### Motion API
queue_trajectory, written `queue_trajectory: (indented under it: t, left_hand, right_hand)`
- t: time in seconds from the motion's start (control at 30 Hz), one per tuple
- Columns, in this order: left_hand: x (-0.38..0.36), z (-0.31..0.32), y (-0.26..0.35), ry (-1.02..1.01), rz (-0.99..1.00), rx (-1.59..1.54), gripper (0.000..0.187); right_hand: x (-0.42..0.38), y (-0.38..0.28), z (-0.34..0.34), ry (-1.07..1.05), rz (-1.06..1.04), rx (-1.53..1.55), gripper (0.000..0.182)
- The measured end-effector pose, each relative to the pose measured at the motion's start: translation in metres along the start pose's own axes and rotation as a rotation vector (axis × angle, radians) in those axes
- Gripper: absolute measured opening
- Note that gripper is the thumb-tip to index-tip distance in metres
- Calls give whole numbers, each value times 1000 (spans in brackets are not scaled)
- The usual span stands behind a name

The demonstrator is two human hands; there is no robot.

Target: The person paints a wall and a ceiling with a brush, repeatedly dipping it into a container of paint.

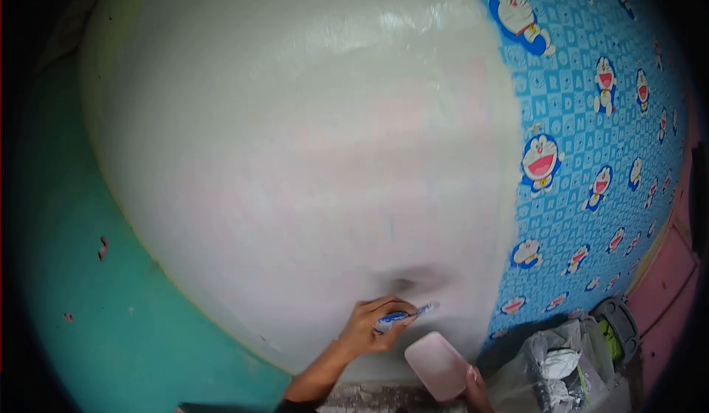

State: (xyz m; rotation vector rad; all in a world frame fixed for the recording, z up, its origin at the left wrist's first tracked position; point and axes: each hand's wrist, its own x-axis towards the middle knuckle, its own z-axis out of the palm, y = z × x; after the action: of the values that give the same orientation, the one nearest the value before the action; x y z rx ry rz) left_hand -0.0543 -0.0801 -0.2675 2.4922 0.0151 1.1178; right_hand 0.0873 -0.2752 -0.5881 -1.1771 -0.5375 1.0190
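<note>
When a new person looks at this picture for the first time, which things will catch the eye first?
Probably the bright blue wallpaper with cartoon cats, filling the right side beside the large whitish wall in the middle. Next, low in the middle, the left hand holding a small blue tool, and the right hand just right of it with a pale tray.

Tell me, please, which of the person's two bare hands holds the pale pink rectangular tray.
The right hand holds that tray near the picture's bottom edge; the left hand instead grips a slim blue-and-white tool.
</note>
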Motion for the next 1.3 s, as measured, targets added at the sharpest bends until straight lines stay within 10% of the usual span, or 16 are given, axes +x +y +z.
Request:
queue_trajectory:
  t: [0.3,1.3]
  left_hand:
    - [-133,70,-15,242,-612,-176,7]
    - [-188,30,-14,174,-624,19,14]
  right_hand:
    - [8,-22,20,-94,-69,97,49]
    - [-73,-7,124,-20,73,168,53]
